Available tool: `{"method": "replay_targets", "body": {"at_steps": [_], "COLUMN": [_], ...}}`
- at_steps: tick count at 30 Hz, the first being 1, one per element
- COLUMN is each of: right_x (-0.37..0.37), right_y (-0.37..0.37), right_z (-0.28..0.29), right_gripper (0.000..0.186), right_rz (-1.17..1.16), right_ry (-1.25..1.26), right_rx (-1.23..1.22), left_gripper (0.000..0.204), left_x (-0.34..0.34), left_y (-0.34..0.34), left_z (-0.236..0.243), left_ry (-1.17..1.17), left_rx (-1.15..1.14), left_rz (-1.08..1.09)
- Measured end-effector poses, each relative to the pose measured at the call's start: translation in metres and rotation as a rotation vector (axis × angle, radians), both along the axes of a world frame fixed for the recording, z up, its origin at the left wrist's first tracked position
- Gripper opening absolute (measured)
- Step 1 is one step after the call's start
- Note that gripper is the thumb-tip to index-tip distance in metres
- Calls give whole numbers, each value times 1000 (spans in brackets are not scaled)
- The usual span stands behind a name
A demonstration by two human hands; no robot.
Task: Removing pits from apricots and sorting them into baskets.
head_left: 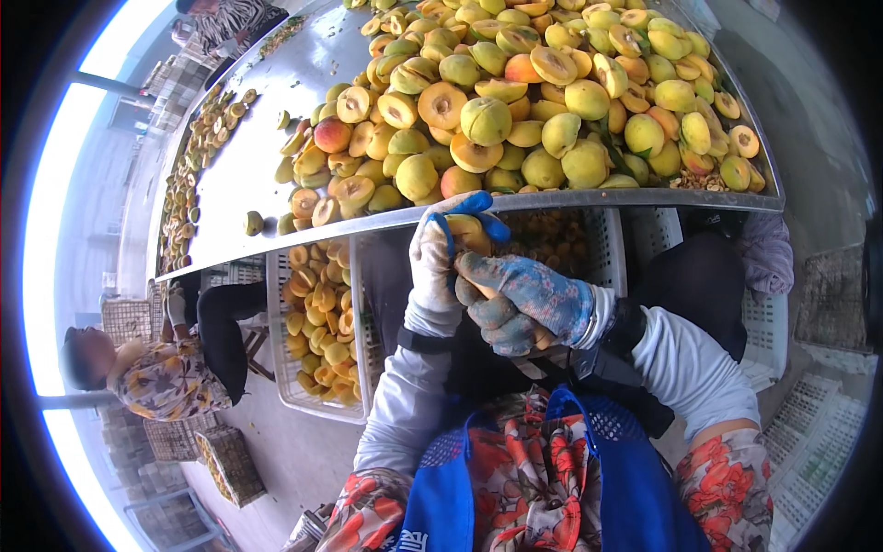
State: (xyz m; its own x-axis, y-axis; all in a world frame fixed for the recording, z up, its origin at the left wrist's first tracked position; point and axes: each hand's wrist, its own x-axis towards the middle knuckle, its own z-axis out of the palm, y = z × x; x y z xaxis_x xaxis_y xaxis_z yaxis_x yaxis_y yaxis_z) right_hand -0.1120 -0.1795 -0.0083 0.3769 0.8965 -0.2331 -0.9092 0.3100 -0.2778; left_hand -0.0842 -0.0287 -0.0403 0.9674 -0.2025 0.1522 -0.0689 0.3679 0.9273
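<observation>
My left hand (440, 253), in a white glove with blue fingertips, is closed round a yellow peach (469, 234) just below the table's near edge. Close beside it, my right hand (533, 299) wears a stained blue patterned glove. Its fingers are curled tight, and a small tan piece shows between them; what it is I cannot make out. Beyond both hands, a large heap of peaches (486, 120), some whole and some cut in halves, lies on the metal table (241, 138).
Under the table edge, a white crate (363, 340) holds peach halves. Another crate (605, 247) contains brown pieces. At left sits a person in a flowered top (170, 379); another person (225, 23) is at the far left. More crates (809, 432) stand at right.
</observation>
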Motion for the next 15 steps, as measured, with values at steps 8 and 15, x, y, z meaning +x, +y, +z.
{"method": "replay_targets", "body": {"at_steps": [8,15], "right_x": [-2,8], "right_y": [10,-7], "right_z": [-3,-24], "right_gripper": [35,31], "right_rz": [-109,-163], "right_ry": [-10,-360], "right_rx": [-15,-151], "left_gripper": [64,56], "left_x": [1,-4], "left_y": [-10,22], "left_z": [-10,10], "left_ry": [160,218], "left_rx": [-193,-194], "left_rz": [124,444]}}
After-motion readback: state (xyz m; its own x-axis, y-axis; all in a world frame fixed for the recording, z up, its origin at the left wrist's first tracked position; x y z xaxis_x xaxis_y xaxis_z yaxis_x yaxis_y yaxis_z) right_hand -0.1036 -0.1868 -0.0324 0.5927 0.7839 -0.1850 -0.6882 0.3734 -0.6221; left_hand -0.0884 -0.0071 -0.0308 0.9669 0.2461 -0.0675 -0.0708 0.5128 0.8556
